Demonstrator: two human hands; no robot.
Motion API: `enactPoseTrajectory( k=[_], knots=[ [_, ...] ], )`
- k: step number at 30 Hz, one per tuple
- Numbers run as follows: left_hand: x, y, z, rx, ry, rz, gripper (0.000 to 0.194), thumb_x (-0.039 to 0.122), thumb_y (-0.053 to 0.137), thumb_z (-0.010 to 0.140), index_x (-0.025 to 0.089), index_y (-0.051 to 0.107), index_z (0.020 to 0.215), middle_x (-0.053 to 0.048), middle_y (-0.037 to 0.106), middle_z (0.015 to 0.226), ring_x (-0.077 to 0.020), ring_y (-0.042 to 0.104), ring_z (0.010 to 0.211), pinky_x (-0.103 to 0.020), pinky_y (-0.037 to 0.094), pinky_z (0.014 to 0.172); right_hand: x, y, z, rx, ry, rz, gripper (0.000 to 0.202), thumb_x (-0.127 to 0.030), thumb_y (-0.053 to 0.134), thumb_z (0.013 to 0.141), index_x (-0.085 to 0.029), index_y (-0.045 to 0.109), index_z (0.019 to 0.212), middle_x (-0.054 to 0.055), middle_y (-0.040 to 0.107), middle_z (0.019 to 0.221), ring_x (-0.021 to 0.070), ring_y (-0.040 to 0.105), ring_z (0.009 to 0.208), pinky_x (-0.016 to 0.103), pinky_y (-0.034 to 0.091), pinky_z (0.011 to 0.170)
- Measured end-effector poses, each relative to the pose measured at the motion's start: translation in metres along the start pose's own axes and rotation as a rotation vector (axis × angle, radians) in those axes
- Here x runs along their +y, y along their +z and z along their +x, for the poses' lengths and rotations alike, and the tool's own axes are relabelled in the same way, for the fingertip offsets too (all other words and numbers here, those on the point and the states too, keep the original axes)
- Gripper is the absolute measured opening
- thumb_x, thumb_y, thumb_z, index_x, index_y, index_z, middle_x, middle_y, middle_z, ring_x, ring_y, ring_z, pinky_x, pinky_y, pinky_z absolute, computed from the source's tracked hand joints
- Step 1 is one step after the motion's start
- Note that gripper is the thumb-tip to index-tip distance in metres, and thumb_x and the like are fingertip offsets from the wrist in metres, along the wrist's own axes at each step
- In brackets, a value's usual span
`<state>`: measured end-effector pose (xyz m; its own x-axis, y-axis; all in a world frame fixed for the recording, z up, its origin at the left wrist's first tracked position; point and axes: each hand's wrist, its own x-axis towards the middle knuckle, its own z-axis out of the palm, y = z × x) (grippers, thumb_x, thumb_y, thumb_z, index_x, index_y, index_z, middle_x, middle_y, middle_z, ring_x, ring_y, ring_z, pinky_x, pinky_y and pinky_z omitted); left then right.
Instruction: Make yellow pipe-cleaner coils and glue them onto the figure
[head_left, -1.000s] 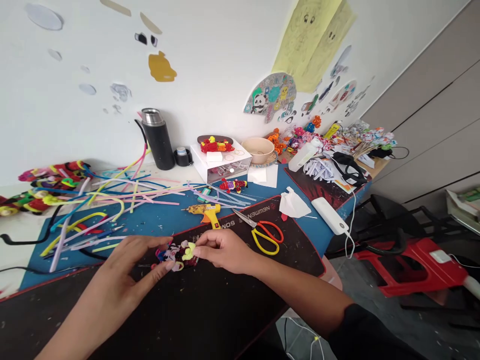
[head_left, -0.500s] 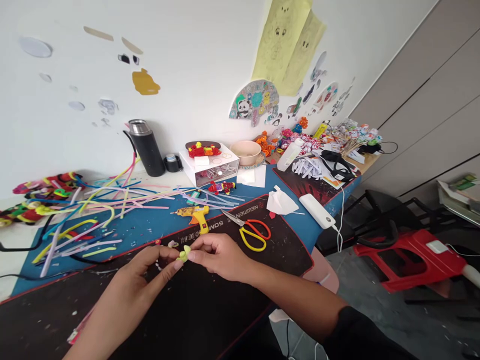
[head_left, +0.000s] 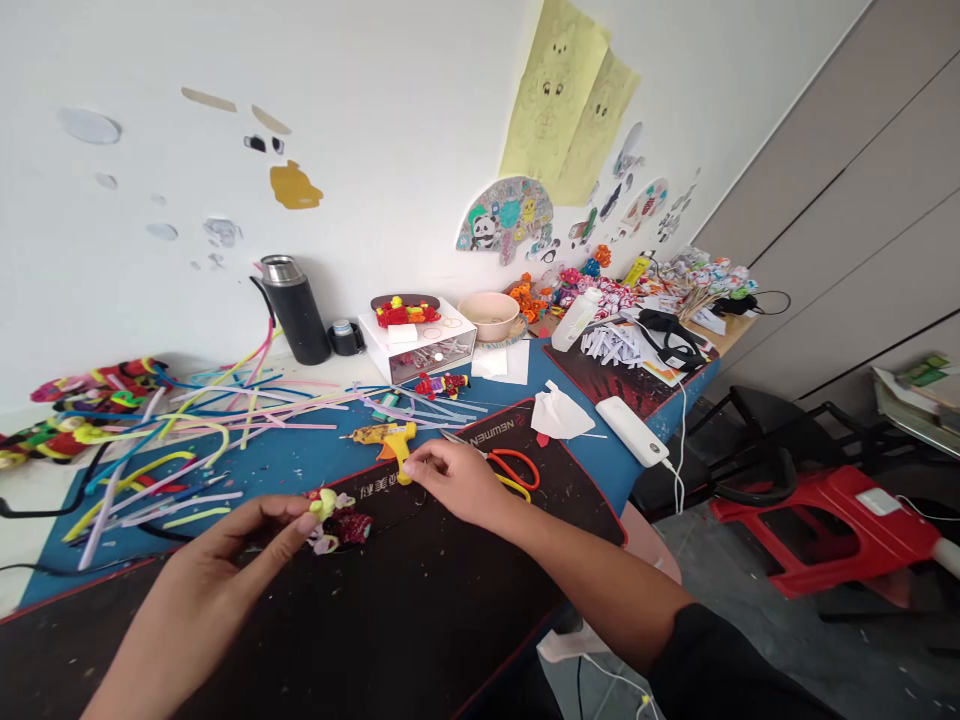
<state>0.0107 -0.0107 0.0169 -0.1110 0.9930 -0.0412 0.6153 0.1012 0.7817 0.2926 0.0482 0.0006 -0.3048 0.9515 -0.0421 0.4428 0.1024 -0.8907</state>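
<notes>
My left hand (head_left: 240, 545) pinches a small pipe-cleaner figure (head_left: 335, 518), yellow-green, pink and dark red, just above the black desk mat (head_left: 420, 610). My right hand (head_left: 456, 482) has left the figure and reaches forward. Its thumb and forefinger close on the lower end of the handle of the yellow glue gun (head_left: 384, 437), which lies on its side. The red and yellow scissors (head_left: 516, 470) lie right behind that hand, partly hidden by it.
Loose pipe cleaners (head_left: 187, 430) cover the blue mat at left. Further back stand a black flask (head_left: 294, 310), a white box (head_left: 420, 340) and a bowl (head_left: 491, 315). At right lie a white power bank (head_left: 634, 432), crumpled paper (head_left: 561, 415) and, beyond the desk edge, a red stool (head_left: 825, 520).
My right hand let go of the figure and moved forward to the glue gun handle. My left hand drew the figure a little to the left. The camera view shifted slightly.
</notes>
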Motion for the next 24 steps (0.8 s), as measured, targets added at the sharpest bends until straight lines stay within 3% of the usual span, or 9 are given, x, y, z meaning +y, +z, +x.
enactPoseTrajectory(
  k=[5, 11, 16, 19, 24],
  knots=[
    [-0.002, -0.017, 0.007, 0.006, -0.141, -0.026, 0.085, 0.105, 0.065, 0.058, 0.031, 0.083, 0.095, -0.005, 0.09, 0.113, -0.0382, 0.081, 0.112, -0.04, 0.063, 0.091, 0.007, -0.009, 0.022, -0.036, 0.076, -0.301, 0.041, -0.061, 0.075, 0.105, -0.021, 0.082, 0.106, 0.0, 0.074, 0.08, 0.0158, 0.065, 0.072, 0.028, 0.037, 0.067],
    [-0.003, -0.024, 0.014, 0.035, -0.195, -0.04, 0.094, 0.113, 0.061, 0.045, 0.032, 0.082, 0.088, -0.007, 0.091, 0.11, -0.0409, 0.08, 0.115, -0.042, 0.064, 0.09, 0.009, 0.005, 0.05, -0.11, 0.113, -0.59, 0.063, -0.083, 0.068, 0.099, -0.022, 0.081, 0.107, 0.009, 0.082, 0.099, 0.0261, 0.073, 0.089, 0.031, 0.037, 0.07],
    [-0.012, -0.024, 0.016, 0.067, -0.179, -0.065, 0.094, 0.113, 0.061, 0.045, 0.033, 0.084, 0.088, -0.007, 0.091, 0.108, -0.039, 0.082, 0.11, -0.041, 0.067, 0.088, 0.009, 0.014, 0.059, -0.091, 0.15, -0.592, 0.047, -0.068, 0.081, 0.095, -0.022, 0.079, 0.098, 0.009, 0.082, 0.1, 0.0272, 0.075, 0.096, 0.03, 0.039, 0.073],
    [-0.021, -0.024, 0.015, 0.084, -0.19, -0.099, 0.093, 0.112, 0.064, 0.045, 0.032, 0.084, 0.088, -0.007, 0.091, 0.108, -0.0383, 0.083, 0.107, -0.037, 0.068, 0.073, 0.003, 0.017, 0.056, -0.064, 0.174, -0.534, 0.034, -0.054, 0.084, 0.095, -0.021, 0.076, 0.087, 0.008, 0.081, 0.094, 0.026, 0.073, 0.094, 0.03, 0.038, 0.072],
    [-0.043, -0.026, 0.009, 0.011, -0.161, -0.2, 0.074, 0.097, 0.075, 0.066, 0.031, 0.086, 0.098, -0.005, 0.091, 0.113, -0.0333, 0.084, 0.095, -0.029, 0.064, 0.057, 0.001, 0.02, 0.05, -0.002, 0.21, -0.28, 0.034, -0.042, 0.083, 0.094, -0.022, 0.062, 0.077, 0.004, 0.075, 0.082, 0.0206, 0.069, 0.078, 0.028, 0.036, 0.065]
  ],
)
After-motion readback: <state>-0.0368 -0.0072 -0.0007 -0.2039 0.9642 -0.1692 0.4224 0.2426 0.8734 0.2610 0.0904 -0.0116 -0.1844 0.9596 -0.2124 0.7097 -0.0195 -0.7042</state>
